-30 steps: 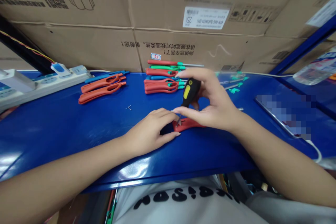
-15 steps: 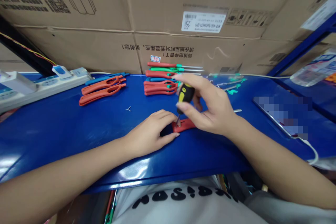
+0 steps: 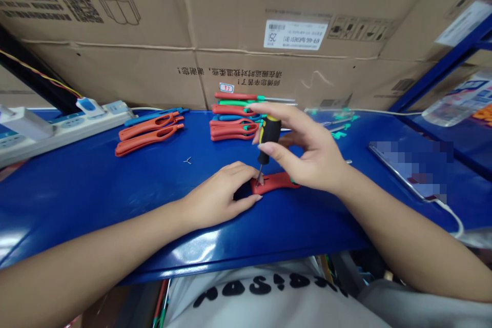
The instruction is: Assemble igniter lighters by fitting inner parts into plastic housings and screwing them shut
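In my right hand [image 3: 307, 151] is a black and yellow screwdriver [image 3: 269, 136], gripped by its handle and standing nearly upright. Its thin shaft points down onto the left end of a red lighter [image 3: 279, 182], which lies flat on the blue table; the tip's exact seat is too small to make out. Thumb and fingers of my left hand [image 3: 226, 192] clasp that same end of the lighter. The lighter's right end is partly behind my right hand. A few tiny screws [image 3: 187, 161] lie on the table left of my hands.
Several finished-looking lighters with metal tubes [image 3: 235, 130] are stacked at the back. Orange and blue handle shells [image 3: 149, 138] lie beside a white power strip [image 3: 65, 125]. A phone [image 3: 407, 171] with a cable, small green parts [image 3: 340, 135] and a plastic bottle [image 3: 448, 105] are on the right. Cardboard [image 3: 238, 25] stands behind.
My right hand's fingers have shifted around the screwdriver handle, which has turned and now stands more upright. My left hand keeps its hold on the lighter. The camera view has shifted slightly.
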`<action>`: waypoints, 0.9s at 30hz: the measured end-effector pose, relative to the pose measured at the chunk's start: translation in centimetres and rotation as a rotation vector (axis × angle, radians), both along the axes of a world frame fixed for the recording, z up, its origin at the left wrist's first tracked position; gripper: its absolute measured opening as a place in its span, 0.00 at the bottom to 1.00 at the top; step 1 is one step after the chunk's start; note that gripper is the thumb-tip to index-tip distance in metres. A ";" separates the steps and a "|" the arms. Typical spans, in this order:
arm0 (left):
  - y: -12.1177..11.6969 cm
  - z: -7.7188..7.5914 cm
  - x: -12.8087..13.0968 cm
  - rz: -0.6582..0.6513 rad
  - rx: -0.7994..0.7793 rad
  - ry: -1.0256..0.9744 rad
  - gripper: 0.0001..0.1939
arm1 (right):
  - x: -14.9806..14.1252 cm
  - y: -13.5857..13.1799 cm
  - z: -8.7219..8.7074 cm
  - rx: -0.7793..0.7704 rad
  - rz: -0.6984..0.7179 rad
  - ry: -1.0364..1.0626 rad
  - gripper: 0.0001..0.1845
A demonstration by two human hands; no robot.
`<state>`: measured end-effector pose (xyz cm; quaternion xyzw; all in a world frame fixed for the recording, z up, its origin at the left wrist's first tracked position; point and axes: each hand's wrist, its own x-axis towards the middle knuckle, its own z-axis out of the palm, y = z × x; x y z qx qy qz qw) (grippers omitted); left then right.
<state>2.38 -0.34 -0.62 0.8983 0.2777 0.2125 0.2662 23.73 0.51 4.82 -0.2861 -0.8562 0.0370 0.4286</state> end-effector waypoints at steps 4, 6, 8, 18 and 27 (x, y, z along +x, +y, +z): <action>0.0 0.0 0.0 -0.004 0.013 -0.010 0.10 | 0.6 0.2 0.4 0.125 -0.034 -0.065 0.23; 0.0 0.0 0.0 -0.006 0.006 -0.015 0.09 | 0.7 0.2 0.6 0.033 0.025 -0.104 0.21; 0.0 0.0 0.0 -0.004 -0.001 -0.014 0.09 | 0.8 0.3 0.7 -0.064 0.068 -0.078 0.22; 0.1 0.1 0.0 -0.012 0.006 0.002 0.11 | 0.2 -0.4 0.5 -0.050 0.073 -0.026 0.21; 0.1 0.2 0.1 -0.006 -0.007 -0.001 0.10 | 0.4 -0.3 0.5 0.050 -0.003 -0.011 0.20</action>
